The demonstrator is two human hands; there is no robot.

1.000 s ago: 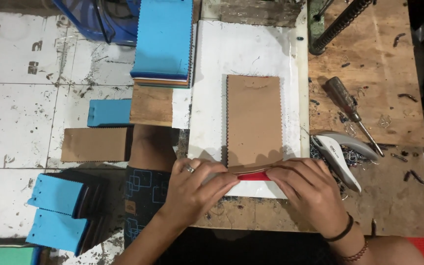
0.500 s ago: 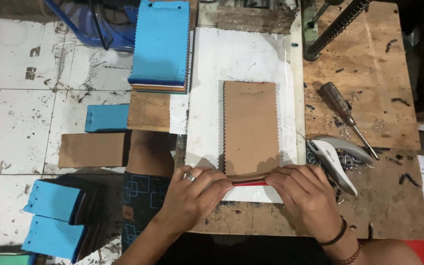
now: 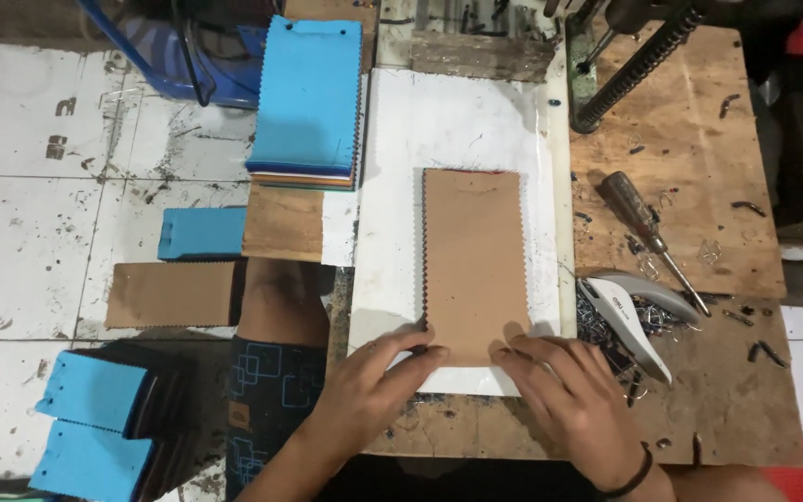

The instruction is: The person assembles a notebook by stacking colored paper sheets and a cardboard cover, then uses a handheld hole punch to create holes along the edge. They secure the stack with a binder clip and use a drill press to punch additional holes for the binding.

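A brown card [image 3: 473, 265] with pinked edges lies lengthwise on a white sheet [image 3: 448, 130], which covers the middle of the wooden surface [image 3: 690, 121]. Left of the card, a stack of blue cards [image 3: 309, 98] rests at the sheet's far left edge, with a bare brown board [image 3: 281, 221] just below it. Further left of the card, on the tiled floor [image 3: 39, 214], lie a small blue piece [image 3: 202, 232] and a brown piece [image 3: 171, 294], and nearer the person two blue bundles [image 3: 95, 418]. Right of the card, a screwdriver [image 3: 648, 232] lies slanted on the wood, and a grey stapler [image 3: 629, 311] sits just beside the sheet's right edge amid loose wire staples [image 3: 597, 325]. A dark metal post [image 3: 638, 65] rises beyond the card to the right. Nothing lies on the card itself. Both hands rest at the card's near end: the left hand [image 3: 369, 386] comes in from the left with its fingers [image 3: 420, 358] stretched flat, tips on the card's corner; the right hand [image 3: 573, 395], a dark band at its wrist, lies palm down with spread fingers [image 3: 513, 353] pressing the near edge. Neither hand grasps anything; both are flat and released.
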